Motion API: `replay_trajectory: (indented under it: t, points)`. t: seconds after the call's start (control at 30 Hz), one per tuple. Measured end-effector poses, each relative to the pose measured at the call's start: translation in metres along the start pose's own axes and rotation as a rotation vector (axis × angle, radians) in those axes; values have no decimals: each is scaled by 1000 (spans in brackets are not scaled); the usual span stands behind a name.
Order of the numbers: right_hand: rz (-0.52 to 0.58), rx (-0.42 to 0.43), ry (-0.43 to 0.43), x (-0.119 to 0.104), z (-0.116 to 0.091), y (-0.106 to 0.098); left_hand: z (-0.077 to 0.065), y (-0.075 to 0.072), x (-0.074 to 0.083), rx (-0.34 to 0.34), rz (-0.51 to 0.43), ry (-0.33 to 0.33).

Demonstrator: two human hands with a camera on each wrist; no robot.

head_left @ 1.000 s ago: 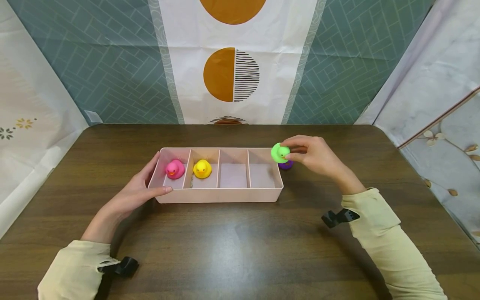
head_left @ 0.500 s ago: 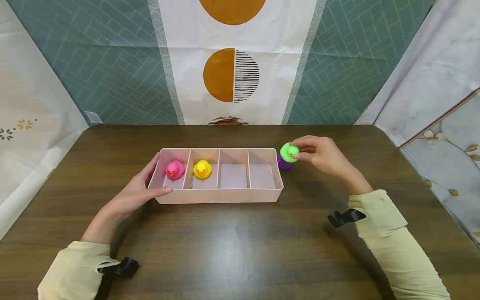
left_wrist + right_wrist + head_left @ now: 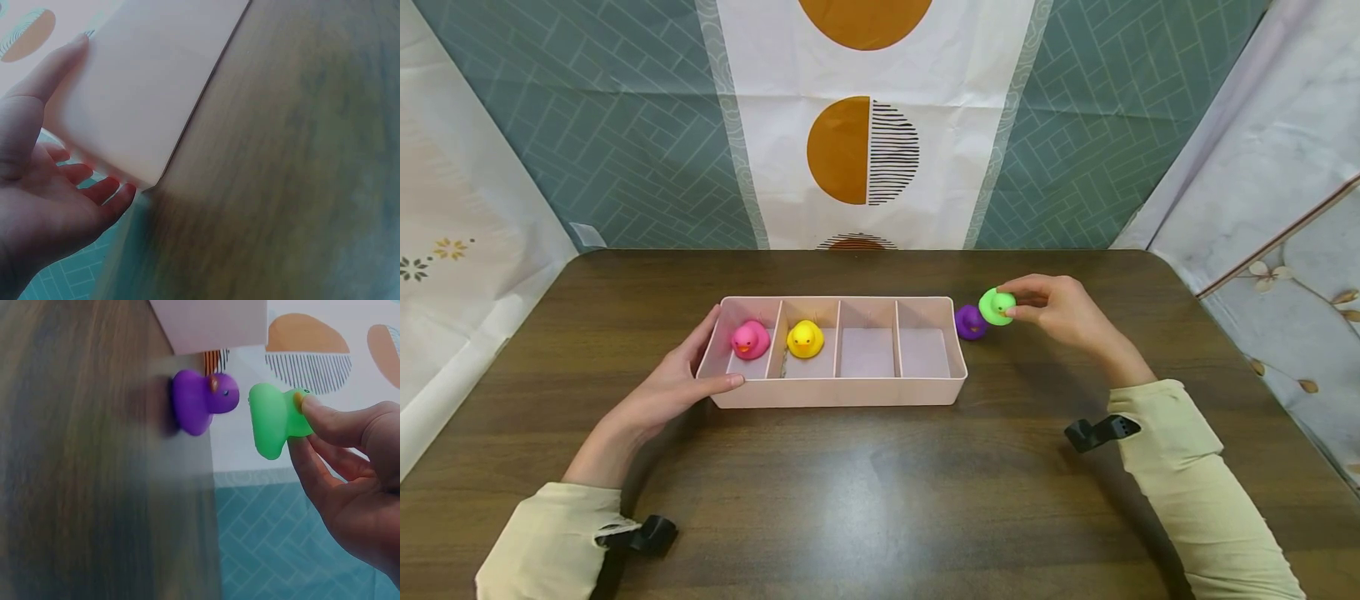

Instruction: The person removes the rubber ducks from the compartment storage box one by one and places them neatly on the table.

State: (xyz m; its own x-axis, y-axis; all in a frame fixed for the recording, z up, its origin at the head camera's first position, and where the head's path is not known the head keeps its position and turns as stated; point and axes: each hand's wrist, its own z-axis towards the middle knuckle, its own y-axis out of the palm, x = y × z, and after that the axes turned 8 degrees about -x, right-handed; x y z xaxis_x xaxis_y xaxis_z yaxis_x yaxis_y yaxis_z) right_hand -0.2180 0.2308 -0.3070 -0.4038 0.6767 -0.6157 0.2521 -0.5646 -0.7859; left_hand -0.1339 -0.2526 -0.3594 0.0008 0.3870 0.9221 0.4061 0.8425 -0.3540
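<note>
My right hand [image 3: 1066,310] pinches a light green rubber duck [image 3: 995,307] between thumb and fingers. In the right wrist view the green duck [image 3: 269,422] is held up off the table, beside a purple rubber duck [image 3: 194,403]. That purple duck [image 3: 970,322] stands on the table right at the box's right end. A long pale pink box [image 3: 842,392] has several compartments in a row. A pink duck [image 3: 750,340] sits in the leftmost one, a yellow duck [image 3: 805,339] in the one beside it. My left hand [image 3: 681,371] grips the box's left end, thumb along the front wall [image 3: 137,81].
The dark brown wooden table [image 3: 850,492] carries the box and ducks. A patterned green and white cloth [image 3: 655,150] hangs behind its far edge. Light curtains [image 3: 1285,208] hang at both sides.
My right hand has moved right with the green duck, from over the box's right end to beyond the purple duck, which now shows more fully. The left hand and box stay put.
</note>
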Motion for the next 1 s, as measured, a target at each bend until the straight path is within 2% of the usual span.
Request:
replay_trajectory:
  t: [0.37, 0.77, 1.0]
  points:
    - [-2, -20, 83, 18, -3, -2, 0, 0, 0, -1, -3, 2]
    - [3, -44, 122, 32, -5, 4, -1, 0, 0, 2, 1, 2]
    - [50, -53, 150, 38, -6, 7, 0, 0, 1, 0, -7, 5]
